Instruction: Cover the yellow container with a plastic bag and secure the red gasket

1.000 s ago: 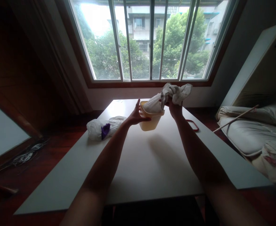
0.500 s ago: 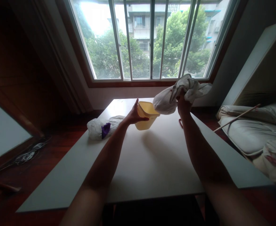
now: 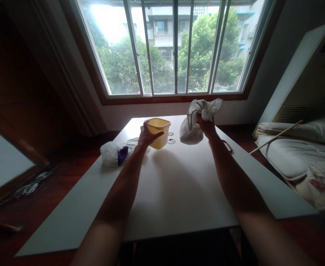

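Yellow tub (image 3: 159,133) and white bag (image 3: 191,131) now hang apart, where half a second ago they nearly met: we have shifted the tub toward nine o'clock and lowered the bag, and two small round pieces (image 3: 171,141) show between them on the counter (image 3: 179,199). The tub sits at one o'clock from our left hand (image 3: 148,138), clasped between thumb and fingers, raised and slightly tilted. Our right hand (image 3: 206,126) is closed around the bag's gathered neck, its full part hanging toward eight o'clock. Our arms reach in from seven and five o'clock. A clear plastic bag (image 3: 109,152) with a purple patch lies at ten, a red frame (image 3: 227,146) at two.
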